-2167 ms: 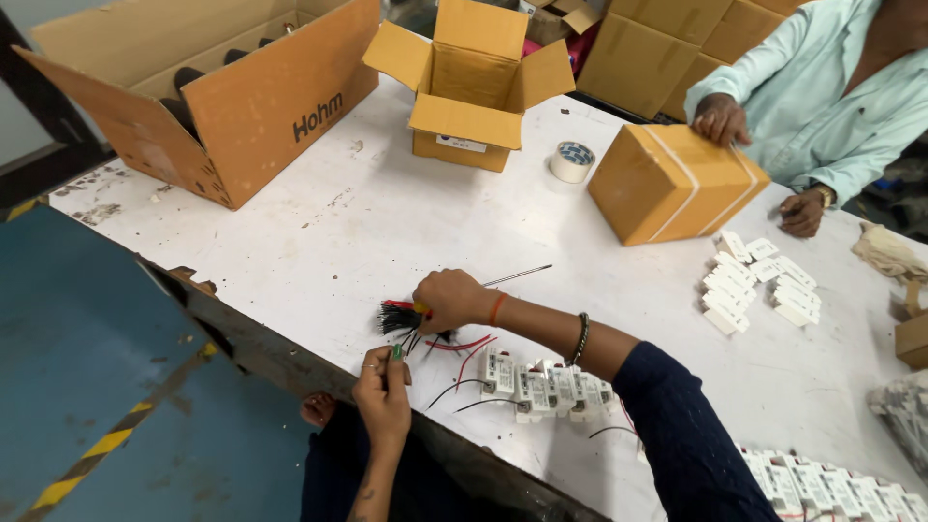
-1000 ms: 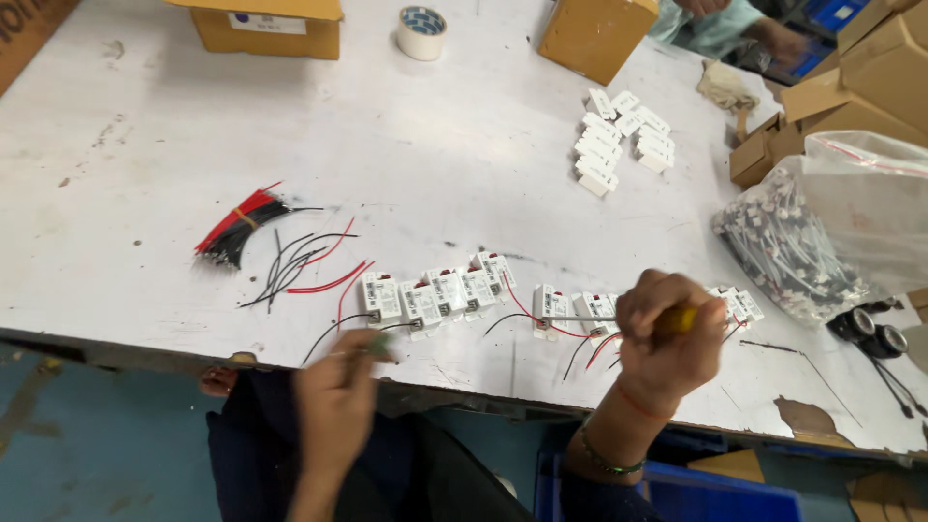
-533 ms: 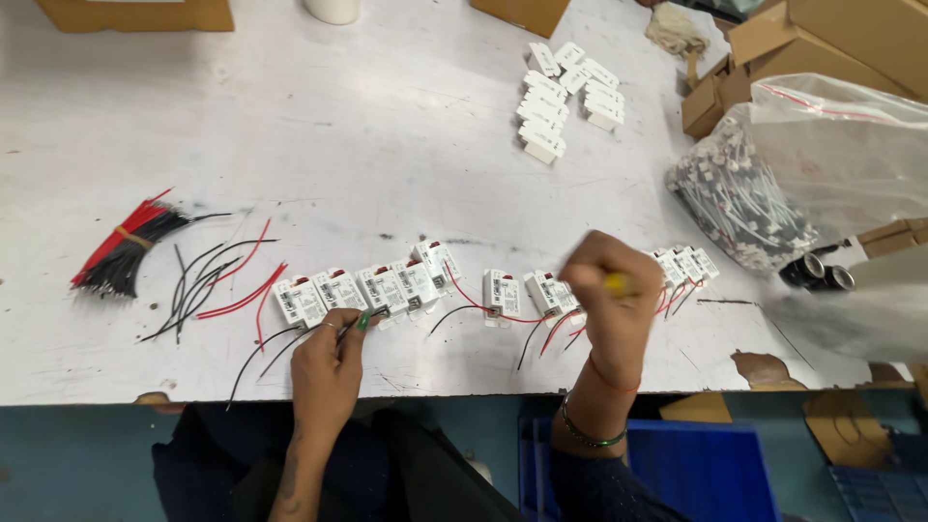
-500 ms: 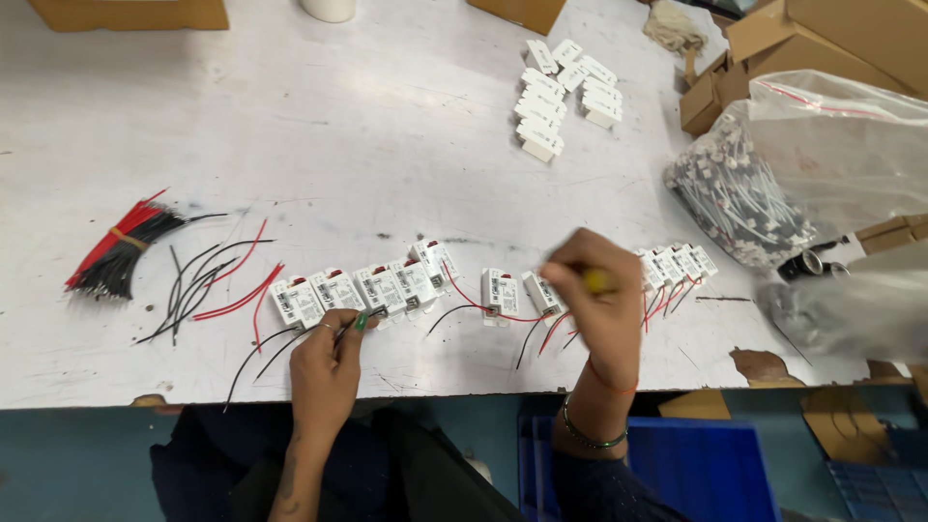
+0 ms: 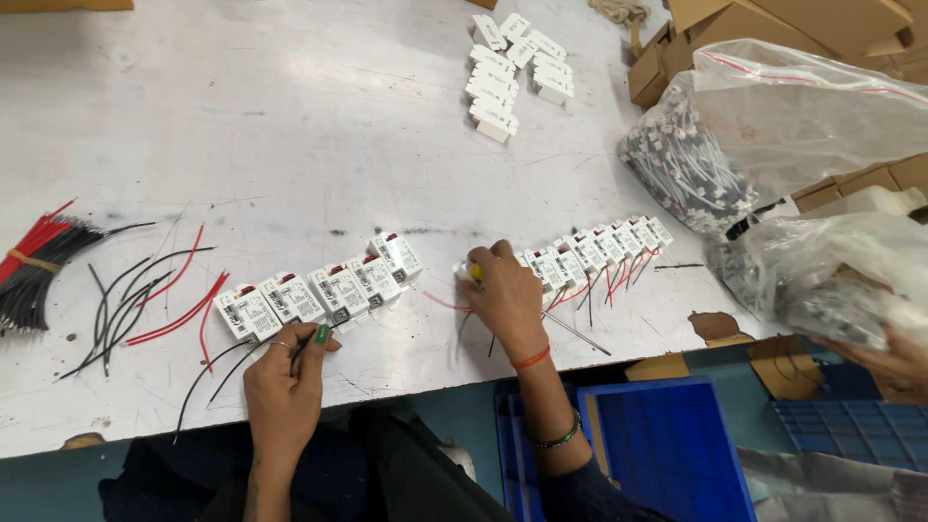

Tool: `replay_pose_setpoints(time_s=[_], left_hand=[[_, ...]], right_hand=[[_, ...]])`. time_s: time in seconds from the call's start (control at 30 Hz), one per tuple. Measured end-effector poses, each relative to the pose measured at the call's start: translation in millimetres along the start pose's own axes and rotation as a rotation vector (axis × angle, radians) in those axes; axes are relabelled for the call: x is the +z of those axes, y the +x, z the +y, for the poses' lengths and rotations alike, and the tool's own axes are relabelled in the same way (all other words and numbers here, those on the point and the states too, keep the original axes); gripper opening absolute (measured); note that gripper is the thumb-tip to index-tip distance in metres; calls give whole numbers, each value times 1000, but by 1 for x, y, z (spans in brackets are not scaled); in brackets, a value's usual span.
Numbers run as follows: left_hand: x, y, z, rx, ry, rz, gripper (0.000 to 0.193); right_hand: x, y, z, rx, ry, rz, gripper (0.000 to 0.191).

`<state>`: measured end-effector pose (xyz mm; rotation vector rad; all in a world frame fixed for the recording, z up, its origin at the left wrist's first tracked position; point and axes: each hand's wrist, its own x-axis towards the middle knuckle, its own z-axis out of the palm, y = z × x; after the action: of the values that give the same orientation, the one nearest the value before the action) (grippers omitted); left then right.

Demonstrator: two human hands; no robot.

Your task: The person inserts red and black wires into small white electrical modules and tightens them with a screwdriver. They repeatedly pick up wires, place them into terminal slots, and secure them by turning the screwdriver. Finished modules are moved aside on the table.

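Assembly workshop, worn white workbench point(image 5: 290, 116), rows of white modules point(image 5: 319, 290), cardboard boxes point(image 5: 735, 29)

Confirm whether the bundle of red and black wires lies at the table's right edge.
No: the bundle of red and black wires lies at the left edge, far left of the left hand.

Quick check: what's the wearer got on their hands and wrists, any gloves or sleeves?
No gloves or sleeves. Left hand: a ring and green nail polish. Right hand: an orange thread band at the wrist, thin bangles further up the forearm.

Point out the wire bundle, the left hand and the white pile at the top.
Wire bundle point(image 5: 39, 266): head view, banded middle.
Left hand point(image 5: 282, 377): head view, back of hand.
White pile point(image 5: 512, 63): head view, a middle piece.
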<state>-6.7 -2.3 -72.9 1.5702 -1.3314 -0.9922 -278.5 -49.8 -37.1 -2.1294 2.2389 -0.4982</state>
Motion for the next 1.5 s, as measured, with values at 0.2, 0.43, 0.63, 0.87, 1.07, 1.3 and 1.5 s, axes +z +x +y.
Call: replay_pose_setpoints(time_s=[0.2,0.43,0.63,0.87,1.07,1.3,1.5], left_hand=[[1,-2,-2,28,-52,39,17],[4,-3,-9,89,-85,94,15],[7,-1,-13,123,-170,150,15],[8,0,-12,188,-109,238,13],[12,-2,-6,227,-88,299,13],[13,0,-2,211,-31,309,13],[13,0,-1,219,-37,321,13]], right_hand=[[-15,-1,0,34,-23,32,45],[-27,31,-55,-230,116,121,26],[1,62,-114,-460,156,37,24],[-2,45,-136,-535,248,-71,25],[-59,27,-127,-501,795,-36,17],[-68,18,-130,-531,1517,17,48],[-51,19,-137,-311,1722,-74,60]])
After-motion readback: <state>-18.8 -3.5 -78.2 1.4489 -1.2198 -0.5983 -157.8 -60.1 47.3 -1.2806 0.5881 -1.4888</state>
